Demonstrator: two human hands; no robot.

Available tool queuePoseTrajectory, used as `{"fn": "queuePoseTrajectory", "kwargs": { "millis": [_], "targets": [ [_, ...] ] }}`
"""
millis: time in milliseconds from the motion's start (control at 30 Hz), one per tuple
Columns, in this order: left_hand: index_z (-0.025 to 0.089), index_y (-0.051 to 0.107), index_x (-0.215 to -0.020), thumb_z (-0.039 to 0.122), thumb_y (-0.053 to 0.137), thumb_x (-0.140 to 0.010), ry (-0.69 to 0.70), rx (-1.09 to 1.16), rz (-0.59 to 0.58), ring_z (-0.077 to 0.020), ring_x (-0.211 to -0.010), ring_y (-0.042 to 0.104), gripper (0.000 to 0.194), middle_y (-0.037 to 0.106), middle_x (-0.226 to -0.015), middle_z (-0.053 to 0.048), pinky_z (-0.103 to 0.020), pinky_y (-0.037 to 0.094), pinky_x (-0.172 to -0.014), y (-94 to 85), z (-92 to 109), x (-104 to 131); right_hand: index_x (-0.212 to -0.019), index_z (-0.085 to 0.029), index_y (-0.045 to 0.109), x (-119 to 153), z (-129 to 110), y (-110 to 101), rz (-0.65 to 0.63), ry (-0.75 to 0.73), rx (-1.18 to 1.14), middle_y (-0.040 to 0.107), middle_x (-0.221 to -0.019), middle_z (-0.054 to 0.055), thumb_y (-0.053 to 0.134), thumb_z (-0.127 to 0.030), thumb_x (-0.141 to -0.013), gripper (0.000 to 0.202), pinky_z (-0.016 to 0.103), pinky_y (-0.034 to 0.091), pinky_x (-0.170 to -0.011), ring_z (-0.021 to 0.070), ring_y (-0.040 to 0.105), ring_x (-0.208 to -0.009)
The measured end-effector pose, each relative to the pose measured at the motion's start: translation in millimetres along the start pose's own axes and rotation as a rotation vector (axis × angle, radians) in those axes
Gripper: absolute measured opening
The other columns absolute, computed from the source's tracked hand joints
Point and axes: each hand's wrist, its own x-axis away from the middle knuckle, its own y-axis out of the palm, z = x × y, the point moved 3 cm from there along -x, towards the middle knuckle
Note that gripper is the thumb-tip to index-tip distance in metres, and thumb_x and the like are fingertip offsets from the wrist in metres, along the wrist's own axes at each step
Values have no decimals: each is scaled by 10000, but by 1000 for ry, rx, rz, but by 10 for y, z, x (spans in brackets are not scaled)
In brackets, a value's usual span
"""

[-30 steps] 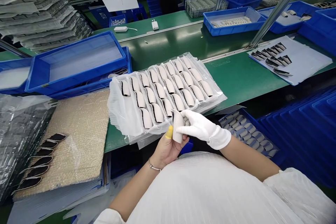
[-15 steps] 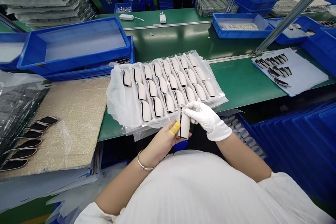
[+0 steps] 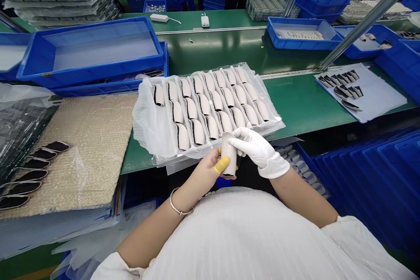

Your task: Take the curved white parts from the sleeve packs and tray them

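Between my two hands, in front of my chest, is an upright pale pinkish-white curved cover (image 3: 229, 151) with fine ribs and a dark inside. My left hand (image 3: 210, 170), with a yellow finger cot on one finger, grips its lower part. My white-gloved right hand (image 3: 254, 148) holds its upper right side between thumb and fingers. Just beyond them lies a clear plastic tray (image 3: 160, 129) lined with thin white sheeting, holding rows of matching covers (image 3: 216, 100). The tray's front left pocket area shows bare sheeting.
Several dark-lined pieces (image 3: 31, 175) lie on a bubble-wrap-covered stack (image 3: 95, 140) at left. Blue bins (image 3: 92, 72) stand behind it. More pieces (image 3: 339, 79) rest on a white sheet (image 3: 380, 92) at right, near a slanted metal post (image 3: 354, 26). Stacked blue trays (image 3: 370, 179) fill the lower right.
The cover has turned in my hands: its dark open edge faced me before, and now its ribbed outer face shows. My left finger with the yellow cot has moved across its front.
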Motion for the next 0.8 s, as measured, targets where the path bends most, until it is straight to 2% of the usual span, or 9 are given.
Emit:
{"fn": "queuePoseTrajectory", "kwargs": {
  "millis": [167,233,333,400,467,567,633,733,800],
  "targets": [
    [174,573,-1023,574,771,-757,50,-137,34,-167,-624,622,520,658,-742,-17,-302,566,-563,-34,12,-27,-807,-181,577,-29,-115,11,-11,-136,351,554,-714,-11,600,-541,-915,376,287,406,-623,138,496,-656],
    [171,577,-1027,557,790,-752,65,-145,39,-158,-620,630,519,663,-732,-10,-280,560,-570,-44,43,-22,-783,-176,589,-49,-171,14,-17,-181,399,577,-736,5,582,-522,-932,377,304,423,-670,156,525,-703],
    [153,628,-1075,654,736,-758,57,3,1,-180,-686,693,603,718,-828,-56,-296,588,-644,-43,85,0,-841,-181,607,-81,-176,10,-16,-175,161,570,-731,-4,593,-547,-931,378,284,435,-642,141,522,-672],
    [126,678,-1094,718,643,-797,-13,176,-81,-211,-774,734,663,750,-934,-112,-319,608,-726,-17,71,15,-888,-191,610,-102,-123,24,-9,-125,-71,534,-687,-28,625,-575,-913,385,247,403,-555,111,472,-590],
    [117,714,-1093,667,621,-855,-111,368,-185,-221,-859,751,606,764,-1011,-132,-319,612,-792,21,19,27,-876,-199,605,-116,-60,69,-9,-88,-269,506,-656,-45,688,-586,-870,396,218,363,-500,88,422,-540],
    [146,728,-1098,471,650,-929,-210,622,-264,-185,-905,756,375,778,-1041,-95,-272,609,-812,52,-79,31,-822,-205,592,-138,22,158,5,-80,-466,545,-701,-37,797,-587,-765,437,214,430,-558,91,478,-591],
    [145,733,-1061,433,645,-941,-226,715,-260,-155,-852,756,324,782,-1003,-79,-231,609,-756,52,-125,24,-817,-211,596,-160,71,188,30,-94,-515,577,-750,-26,820,-589,-733,447,234,487,-648,109,533,-663],
    [117,734,-1000,477,722,-865,-186,722,-216,-131,-747,735,385,770,-915,-75,-204,603,-697,48,-129,7,-850,-217,608,-182,119,157,58,-134,-475,614,-826,-9,786,-599,-769,429,268,517,-752,131,578,-747],
    [108,730,-999,503,785,-788,-130,676,-152,-134,-741,721,451,755,-898,-74,-221,606,-726,42,-96,-8,-990,-228,626,-159,105,104,70,-178,-357,643,-969,21,746,-590,-816,419,308,526,-817,156,610,-843]
  ]
}}
